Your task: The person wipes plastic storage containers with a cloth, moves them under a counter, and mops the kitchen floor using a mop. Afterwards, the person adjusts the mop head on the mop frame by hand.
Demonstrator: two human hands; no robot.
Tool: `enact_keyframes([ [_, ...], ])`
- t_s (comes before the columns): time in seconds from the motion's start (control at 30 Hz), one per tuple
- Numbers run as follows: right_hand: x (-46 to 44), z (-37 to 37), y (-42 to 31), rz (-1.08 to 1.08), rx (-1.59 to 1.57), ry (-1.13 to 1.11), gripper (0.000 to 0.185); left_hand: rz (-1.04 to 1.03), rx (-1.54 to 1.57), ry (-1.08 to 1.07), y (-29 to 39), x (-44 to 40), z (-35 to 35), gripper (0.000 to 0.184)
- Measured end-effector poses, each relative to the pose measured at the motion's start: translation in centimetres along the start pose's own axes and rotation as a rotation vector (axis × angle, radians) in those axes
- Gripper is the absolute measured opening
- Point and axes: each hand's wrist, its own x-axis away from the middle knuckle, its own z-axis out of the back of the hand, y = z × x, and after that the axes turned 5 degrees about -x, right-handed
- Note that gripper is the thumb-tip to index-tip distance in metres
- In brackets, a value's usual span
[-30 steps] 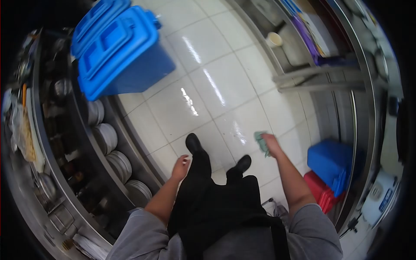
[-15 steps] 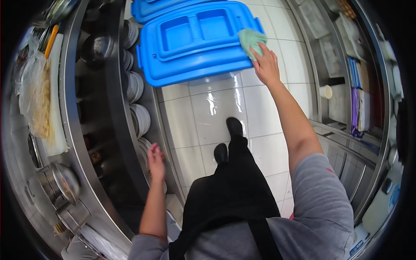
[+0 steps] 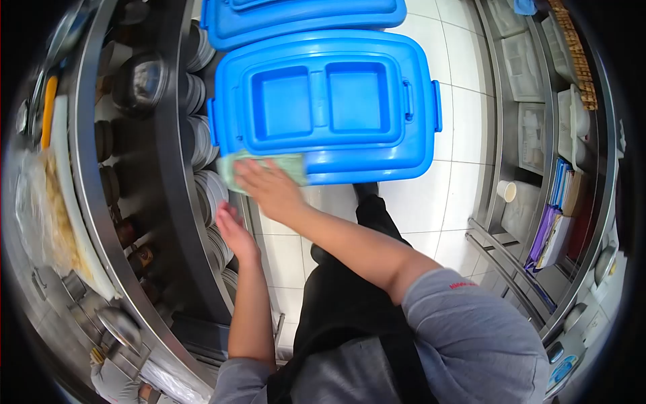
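So my right grip (image 3: 270, 192) is spread flat on the pale green cloth (image 3: 293, 163), near-left corner of the rectangular blue plastic lid (image 3: 363, 156), probably for even pressure, empty left grip (image 3: 237, 234) loosely open.

Bright blue on the near lid (image 3: 319, 101) and far lid (image 3: 309, 27); pale green on the cloth (image 3: 294, 165). White on the floor tiles (image 3: 465, 131), with a darker line grid. Grey on the right sleeve (image 3: 464, 316), marked with red. Orange on the handle (image 3: 49, 111) at far left; cream on the cup (image 3: 507, 192) at right.
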Motion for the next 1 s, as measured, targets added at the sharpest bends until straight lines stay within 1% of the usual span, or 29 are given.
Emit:
enact_keyframes([
  [0.03, -1.8, 0.5, -0.1, 0.016, 0.007, -0.074, 0.051, -0.033, 0.014, 0.092, 1.5, -1.2, -1.9, 0.044],
  [0.07, -1.5, 1.0, 1.0, 0.008, 0.002, -0.079, 0.051, -0.027, 0.005, 0.089, 2.5, -2.5, -3.6, 0.044],
  [0.13, -0.5, 2.5, 3.4, 0.381, 0.293, -0.153, 0.056, -0.058, 0.148, 0.248, 4.2, -4.8, -6.1, 0.043],
  [0.17, 1.5, 4.3, 5.0, 0.333, 0.142, -0.191, 0.058, -0.057, 0.144, 0.24, 4.9, -5.3, -7.4, 0.043],
  [0.2, 4.4, 7.1, 7.0, 0.288, -0.006, -0.225, 0.061, 0.03, 0.203, 0.293, 5.6, -5.7, -8.6, 0.042],
  [0.23, 6.5, 10.8, 8.6, 0.236, 0.008, -0.253, 0.06, 0.119, 0.262, 0.351, 6.2, -6.0, -9.4, 0.041],
  [0.27, 8.7, 14.4, 10.2, 0.185, 0.018, -0.283, 0.059, 0.062, 0.071, 0.396, 4.0, -7.6, -9.6, 0.039],
  [0.3, 11.3, 17.0, 11.8, 0.104, 0.05, -0.288, 0.059, 0.065, 0.071, 0.396, 4.3, -7.5, -10.4, 0.039],
  [0.37, 14.8, 21.6, 14.1, 0.14, 0.377, -0.125, 0.057, 0.037, 0.114, 0.351, 5.0, -6.8, -12.5, 0.039],
  [0.4, 16.5, 22.9, 15.3, 0.135, 0.387, -0.131, 0.057, 0.053, 0.099, 0.38, 5.3, -6.6, -12.7, 0.039],
  [0.47, 18.9, 23.8, 17.0, -0.182, 0.139, -0.151, 0.057, 0.052, 0.061, 0.383, 5.6, -6.3, -12.9, 0.039],
  [0.5, 19.0, 23.6, 16.8, -0.178, 0.142, -0.16, 0.057, 0.041, 0.019, 0.392, 5.5, -6.3, -12.8, 0.04],
  [0.57, 17.8, 22.6, 15.8, -0.316, 0.168, -0.115, 0.055, 0.02, -0.024, 0.403, 5.1, -6.4, -12.7, 0.04],
  [0.63, 15.5, 22.4, 16.2, -0.315, 0.186, -0.118, 0.053, 0.014, -0.105, 0.411, 5.3, -6.3, -12.7, 0.042],
  [0.7, 13.0, 22.5, 16.8, -0.4, 0.167, 0.002, 0.051, 0.02, -0.16, 0.444, 5.2, -6.4, -12.8, 0.042],
  [0.8, 7.9, 23.6, 19.6, -0.469, 0.259, 0.038, 0.053, 0.024, -0.259, 0.465, 5.7, -6.2, -12.7, 0.041],
  [0.87, 3.5, 24.8, 22.1, -0.481, 0.208, 0.074, 0.052, -0.002, -0.374, 0.492, 5.8, -6.1, -12.8, 0.039],
  [0.9, 1.2, 25.8, 22.9, -0.461, 0.207, 0.06, 0.052, 0.013, -0.367, 0.51, 5.8, -6.0, -12.8, 0.039],
  [0.97, -3.5, 27.7, 24.1, -0.331, 0.155, -0.176, 0.05, -0.019, -0.394, 0.519, 6.1, -6.0, -12.8, 0.037],
  [1.0, -5.0, 28.3, 24.8, -0.313, 0.155, -0.189, 0.05, -0.02, -0.422, 0.529, 6.0, -6.1, -12.7, 0.036],
])
